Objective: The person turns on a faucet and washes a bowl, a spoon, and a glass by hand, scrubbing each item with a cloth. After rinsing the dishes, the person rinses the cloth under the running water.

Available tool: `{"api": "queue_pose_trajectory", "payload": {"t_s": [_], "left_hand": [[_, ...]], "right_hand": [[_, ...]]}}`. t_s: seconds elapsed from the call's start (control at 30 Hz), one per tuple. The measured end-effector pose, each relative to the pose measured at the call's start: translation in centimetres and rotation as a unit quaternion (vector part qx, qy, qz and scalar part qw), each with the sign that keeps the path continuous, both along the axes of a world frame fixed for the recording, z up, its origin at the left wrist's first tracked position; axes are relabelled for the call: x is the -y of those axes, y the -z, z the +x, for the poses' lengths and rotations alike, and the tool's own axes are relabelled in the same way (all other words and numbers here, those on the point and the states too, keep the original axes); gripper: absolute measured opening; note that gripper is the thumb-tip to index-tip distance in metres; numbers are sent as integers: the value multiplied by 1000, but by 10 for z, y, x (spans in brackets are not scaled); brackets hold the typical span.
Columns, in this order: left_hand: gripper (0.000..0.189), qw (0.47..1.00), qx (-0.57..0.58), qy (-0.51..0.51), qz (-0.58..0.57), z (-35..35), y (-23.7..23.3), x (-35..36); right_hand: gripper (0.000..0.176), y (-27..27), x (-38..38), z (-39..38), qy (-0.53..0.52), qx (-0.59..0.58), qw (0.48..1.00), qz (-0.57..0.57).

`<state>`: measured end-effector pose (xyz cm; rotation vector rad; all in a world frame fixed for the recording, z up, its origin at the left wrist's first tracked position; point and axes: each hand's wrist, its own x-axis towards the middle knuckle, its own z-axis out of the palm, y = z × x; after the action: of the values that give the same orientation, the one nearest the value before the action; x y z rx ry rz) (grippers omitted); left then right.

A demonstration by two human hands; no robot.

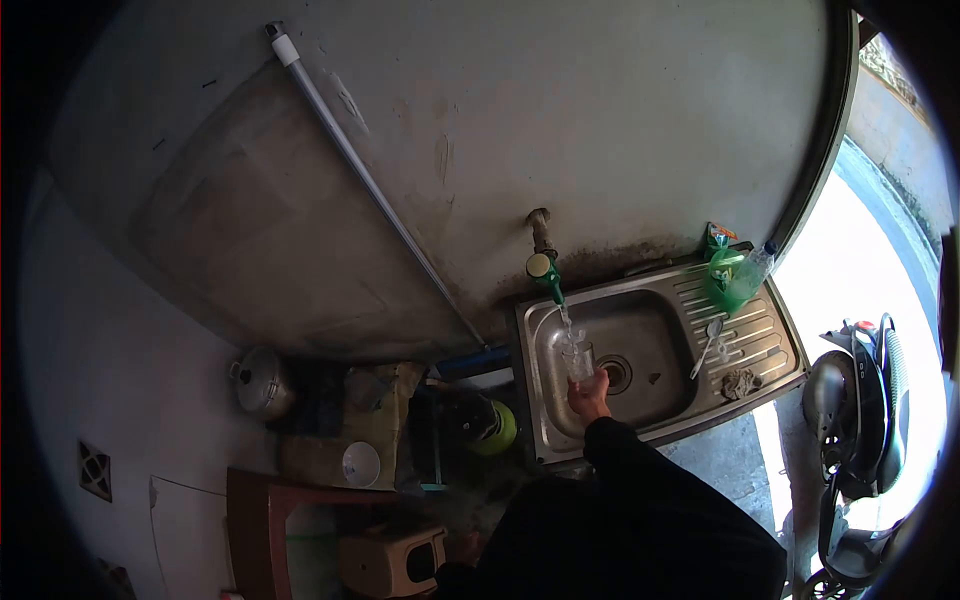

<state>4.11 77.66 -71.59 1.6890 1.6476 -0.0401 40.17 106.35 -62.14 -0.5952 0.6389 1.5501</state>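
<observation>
My right hand [590, 395] is closed around a clear glass [577, 360] over the left part of the steel sink basin [655, 345]. Water runs from the green-handled tap [543, 268] down into the glass. What looks like my left hand [462, 547] is low in the frame, beside the brown plastic stool [385, 562]; it is dark and its fingers cannot be made out.
On the ridged drainboard [770, 345] are a green container [735, 283], a clear bottle [762, 258], a spoon [705, 345] and a grey scrubber [740, 383]. Left stand a lidded pot [265, 385] and a white bowl [361, 464]. A long pole [365, 175] leans on the wall. A motorbike [865, 410] stands right.
</observation>
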Motion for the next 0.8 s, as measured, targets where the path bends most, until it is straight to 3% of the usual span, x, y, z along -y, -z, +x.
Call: {"api": "queue_pose_trajectory", "payload": {"t_s": [0.03, 0.07, 0.13, 0.27, 0.33, 0.37, 0.43, 0.47, 0.53, 0.67, 0.73, 0.8], "left_hand": [[39, 1000, 0, -4, -6, 2, -1, -3], [40, 1000, 0, -9, -15, 5, -2, 0], [44, 999, -1, -15, -35, 7, -2, 8], [47, 997, 16, -69, 10, -10, 31, 9], [50, 993, 32, -110, 31, -12, 45, 20], [50, 993, 33, -112, 27, -8, 38, 23], [53, 997, 29, -78, -4, -3, 24, 18], [53, 996, 30, -79, -2, -2, 24, 15], [54, 999, -22, -34, -31, -2, 22, 10], [53, 997, 8, 65, -41, -11, 49, 10], [50, 999, -9, 22, -42, -13, 64, 7], [46, 999, -26, -21, -42, -14, 81, 9]], "right_hand": [[48, -2, 3, 3, -13, -20, 997, 73], [48, -10, 5, 2, -15, -18, 997, 70], [47, -27, 6, -4, 50, 31, 998, 7], [43, 7, -6, 9, 1, 24, 998, -52], [44, -6, 3, 10, 47, 168, 984, -29], [44, -9, 6, 12, 45, 170, 984, -32], [44, -16, 5, 17, 27, 335, 929, -157], [44, -17, 7, 19, 27, 337, 928, -155], [55, -19, 12, 23, 35, 427, 876, -223], [47, -27, 23, 28, 23, 421, 881, -215], [38, -15, 26, 31, -2, 233, 967, -103], [39, 20, 15, 26, -19, 190, 980, -63]]}}
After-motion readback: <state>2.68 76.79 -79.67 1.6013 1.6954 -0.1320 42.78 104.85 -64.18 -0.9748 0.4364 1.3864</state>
